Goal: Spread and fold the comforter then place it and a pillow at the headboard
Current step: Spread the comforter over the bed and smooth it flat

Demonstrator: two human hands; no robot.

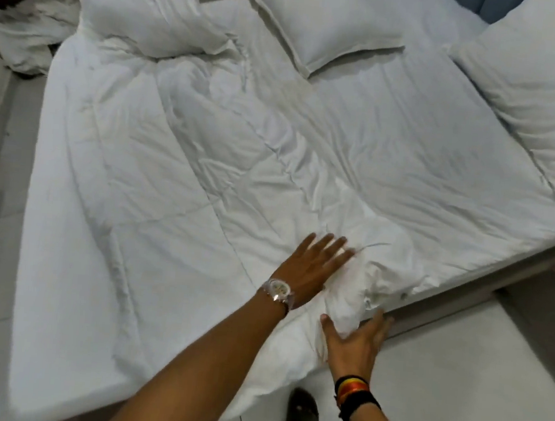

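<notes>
Head view: the left hand (311,268) lies flat with fingers spread, palm down on the white comforter (206,171) near the foot edge of the bed, gripping nothing. A watch (278,290) with a pale face sits on that wrist. Just beside it, the right hand (354,341) is open too, thumb out to the left and fingers splayed, pressed against a bunched white corner of the comforter (345,302) that hangs over the mattress edge; the palm pushes on the cloth rather than closing round it. Dark and striped bands (353,394) circle the right wrist. Below the hands a dark slipper (303,415) stands on the pale floor (456,374).

One comforter is in view. It lies spread and wrinkled over the left and middle of the bed, its long axis running from the near edge up toward the far end, where its upper part is heaped in a crumpled mound (145,17) at the top left corner.

Two pillows show: one pillow (320,24) lying flat at the top centre, tilted with a corner pointing down toward the bed's middle, and a second pillow (528,80) along the right side, well apart from the hands. More white linen (24,37) lies off the bed at the upper left.
</notes>
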